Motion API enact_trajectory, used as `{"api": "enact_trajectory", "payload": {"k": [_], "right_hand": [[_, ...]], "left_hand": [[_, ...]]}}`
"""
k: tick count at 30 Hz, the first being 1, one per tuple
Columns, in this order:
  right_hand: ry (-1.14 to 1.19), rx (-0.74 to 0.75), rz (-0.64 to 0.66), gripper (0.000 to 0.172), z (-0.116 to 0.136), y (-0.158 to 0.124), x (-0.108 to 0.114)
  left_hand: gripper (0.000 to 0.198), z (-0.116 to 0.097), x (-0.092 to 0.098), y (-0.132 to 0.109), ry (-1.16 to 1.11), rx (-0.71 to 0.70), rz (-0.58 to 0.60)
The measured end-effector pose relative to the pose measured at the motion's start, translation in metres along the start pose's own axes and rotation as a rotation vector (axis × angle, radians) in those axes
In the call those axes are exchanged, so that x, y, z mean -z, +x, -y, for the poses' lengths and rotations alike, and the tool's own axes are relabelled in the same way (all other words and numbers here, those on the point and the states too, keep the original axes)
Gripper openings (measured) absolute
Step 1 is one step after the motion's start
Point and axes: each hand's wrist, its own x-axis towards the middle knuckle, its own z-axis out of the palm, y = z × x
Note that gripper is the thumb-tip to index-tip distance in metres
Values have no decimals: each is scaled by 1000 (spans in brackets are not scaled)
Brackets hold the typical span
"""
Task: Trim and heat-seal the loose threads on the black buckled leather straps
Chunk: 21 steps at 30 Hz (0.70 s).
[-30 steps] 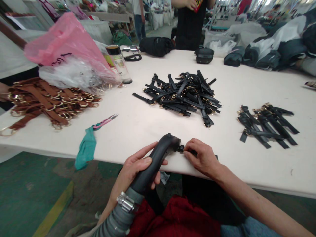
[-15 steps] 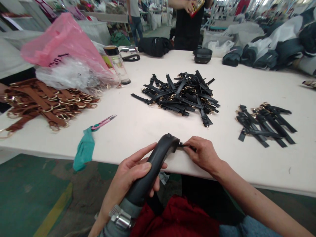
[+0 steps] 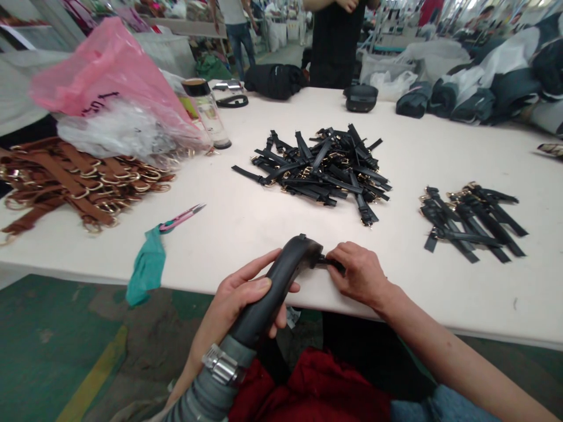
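Left hand point(image 3: 240, 299) fingers wrap a black nozzle point(image 3: 285, 274), right hand point(image 3: 358, 272) fingers pinch a black strap point(image 3: 326, 261) by the worktop's point(image 3: 440, 302) near edge; strap probably best held taut, squarely at the nozzle's tip.

Stretches deep indoors under pale light, blurring toward the far end. Spreads wide in front as a white table point(image 3: 440, 158) — drops below to a green floor point(image 3: 48, 319) with grey patches point(image 3: 153, 340) and a slanting yellow stripe point(image 3: 97, 372). Runs on behind as an aisle point(image 3: 281, 55), past a grey bench point(image 3: 185, 28).
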Motion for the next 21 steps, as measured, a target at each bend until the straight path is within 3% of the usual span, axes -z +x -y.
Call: {"api": "enact_trajectory", "payload": {"k": [7, 15, 21], "right_hand": [[-96, 53, -34, 13, -3, -1, -6], [-246, 190, -65, 27, -3, -1, -7], [-238, 180, -59, 27, 4, -4, -7]], "left_hand": [[62, 4, -1, -2, 17, 2, -47], [62, -3, -2, 2, 45, -33, -11], [64, -3, -3, 4, 57, -28, -20]]}}
